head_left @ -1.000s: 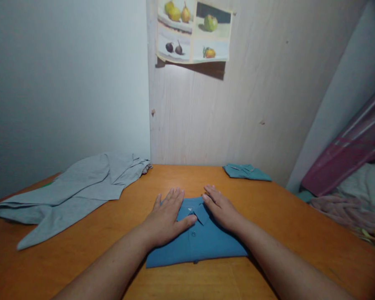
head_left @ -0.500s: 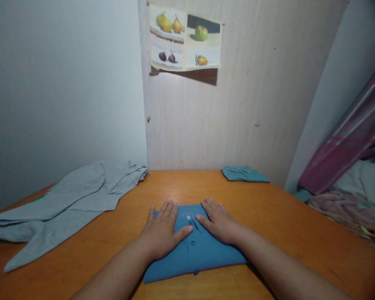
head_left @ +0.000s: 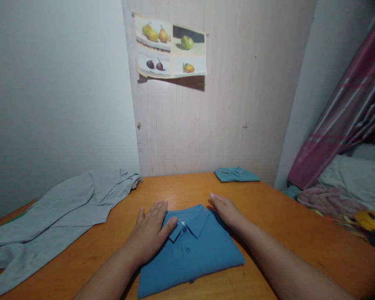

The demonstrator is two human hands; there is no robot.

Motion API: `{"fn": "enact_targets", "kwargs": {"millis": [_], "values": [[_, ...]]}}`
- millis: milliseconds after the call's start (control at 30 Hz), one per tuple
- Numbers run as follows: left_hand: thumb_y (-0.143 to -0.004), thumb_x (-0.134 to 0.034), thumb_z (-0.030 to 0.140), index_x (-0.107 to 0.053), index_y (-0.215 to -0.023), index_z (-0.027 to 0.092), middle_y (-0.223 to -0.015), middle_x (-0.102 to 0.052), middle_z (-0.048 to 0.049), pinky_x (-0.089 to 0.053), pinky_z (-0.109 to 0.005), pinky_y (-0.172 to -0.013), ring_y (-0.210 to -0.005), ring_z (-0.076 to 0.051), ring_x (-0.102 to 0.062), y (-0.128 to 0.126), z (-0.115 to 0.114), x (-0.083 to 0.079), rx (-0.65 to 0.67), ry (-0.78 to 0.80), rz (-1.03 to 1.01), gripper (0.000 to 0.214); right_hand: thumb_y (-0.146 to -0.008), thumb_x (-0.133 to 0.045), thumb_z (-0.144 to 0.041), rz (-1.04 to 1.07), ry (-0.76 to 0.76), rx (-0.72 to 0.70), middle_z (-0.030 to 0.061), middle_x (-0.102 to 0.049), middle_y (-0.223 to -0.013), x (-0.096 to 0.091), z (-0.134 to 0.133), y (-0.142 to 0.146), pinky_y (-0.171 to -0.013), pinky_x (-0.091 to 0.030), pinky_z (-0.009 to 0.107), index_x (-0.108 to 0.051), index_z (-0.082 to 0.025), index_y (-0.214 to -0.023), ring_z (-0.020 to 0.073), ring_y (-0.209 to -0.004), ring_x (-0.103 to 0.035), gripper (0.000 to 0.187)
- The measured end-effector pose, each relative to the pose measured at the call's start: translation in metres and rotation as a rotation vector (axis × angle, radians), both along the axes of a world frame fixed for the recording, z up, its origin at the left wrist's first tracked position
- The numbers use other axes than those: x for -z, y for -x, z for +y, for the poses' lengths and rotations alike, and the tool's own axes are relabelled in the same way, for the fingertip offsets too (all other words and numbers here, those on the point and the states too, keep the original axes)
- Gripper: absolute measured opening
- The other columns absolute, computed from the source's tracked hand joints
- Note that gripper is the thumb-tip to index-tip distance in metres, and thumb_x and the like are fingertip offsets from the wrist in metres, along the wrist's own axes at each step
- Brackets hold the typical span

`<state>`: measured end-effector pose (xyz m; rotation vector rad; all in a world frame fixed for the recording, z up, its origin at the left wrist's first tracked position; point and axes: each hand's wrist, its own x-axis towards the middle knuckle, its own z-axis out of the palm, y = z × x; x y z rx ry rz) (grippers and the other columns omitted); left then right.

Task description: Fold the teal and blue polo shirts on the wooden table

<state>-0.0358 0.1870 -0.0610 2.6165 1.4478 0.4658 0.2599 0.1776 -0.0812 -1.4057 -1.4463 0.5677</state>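
A blue collared shirt lies folded on the orange-brown wooden table, its collar toward the wall and its buttons facing up. My left hand rests flat over the shirt's left edge, thumb on the left side of the collar and fingers stretched out. Beside the right edge of the collar is my right hand, turned on its side with the fingers extended and nothing held. Whether its lower edge touches the cloth I cannot tell.
A grey garment is spread along the table's left side. At the back right lies a folded teal garment. Fruit pictures hang on the wall. A pink curtain and bedding are at the right.
My right hand has lifted off the shirt and moved to its right side, uncovering the right collar point. My left hand has shifted slightly left. The view has turned a little right.
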Motion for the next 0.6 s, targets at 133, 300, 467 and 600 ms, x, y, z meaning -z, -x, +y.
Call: {"fn": "enact_targets", "kwargs": {"millis": [133,300,467,600], "values": [[-0.100,-0.025,0.055,-0.048,-0.144,0.015,-0.150,-0.050,-0.0136,-0.019,-0.056,-0.120,-0.142,-0.029,-0.039,0.005,0.011,-0.004,-0.041,-0.099,-0.138,0.064,-0.090,-0.049,-0.061,0.392,-0.031,0.146,0.0117,-0.072,-0.094,-0.004,0.008,-0.011,-0.084,-0.056,0.037,-0.063,-0.018,-0.086,0.0246,-0.093,-0.069,0.045],[-0.100,-0.032,0.046,-0.066,-0.104,0.018,-0.106,-0.070,-0.0109,-0.048,-0.040,-0.091,-0.102,-0.026,-0.064,0.006,0.011,-0.013,0.024,-0.149,-0.240,0.044,-0.094,-0.052,-0.042,0.732,0.096,0.120,0.0080,-0.068,-0.077,-0.014,0.002,0.000,-0.064,-0.060,0.031,-0.057,-0.018,-0.090,0.0173,-0.065,-0.069,0.025],[-0.097,-0.038,0.039,-0.062,-0.086,0.021,-0.089,-0.066,-0.0066,-0.046,-0.035,-0.077,-0.086,-0.023,-0.062,0.007,0.011,-0.012,0.038,-0.113,-0.216,0.032,-0.094,-0.051,-0.032,0.721,0.278,0.046,0.0069,-0.066,-0.065,-0.019,-0.006,0.011,-0.049,-0.056,0.023,-0.056,-0.016,-0.086,0.0145,-0.054,-0.066,0.019],[-0.093,-0.043,0.037,-0.063,-0.085,0.021,-0.088,-0.067,-0.0057,-0.044,-0.033,-0.074,-0.086,-0.024,-0.062,0.009,0.015,-0.009,0.060,-0.059,-0.186,0.027,-0.092,-0.053,-0.024,0.700,0.329,0.049,0.0063,-0.066,-0.064,-0.015,-0.004,0.010,-0.046,-0.054,0.020,-0.055,-0.016,-0.082,0.0133,-0.052,-0.065,0.013]]}}
